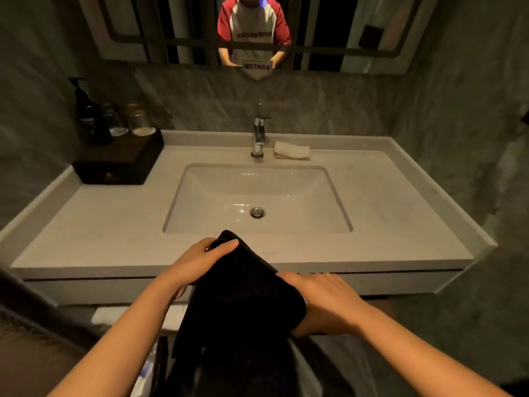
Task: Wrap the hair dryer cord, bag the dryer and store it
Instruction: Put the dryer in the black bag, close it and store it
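Observation:
A black cloth bag (243,299) is held in front of the vanity's front edge, bulging as if something is inside; the hair dryer and its cord are hidden. My left hand (200,262) grips the bag's upper end, thumb across the fabric, where a small dark part shows at the opening. My right hand (323,302) presses against the bag's right side and holds it from below.
A white vanity counter (94,233) with a sunken sink (286,193) and a chrome tap (259,136). A folded white cloth (292,151) lies right of the tap. A black tray (120,161) with a pump bottle and glasses stands at the back left. A mirror hangs above.

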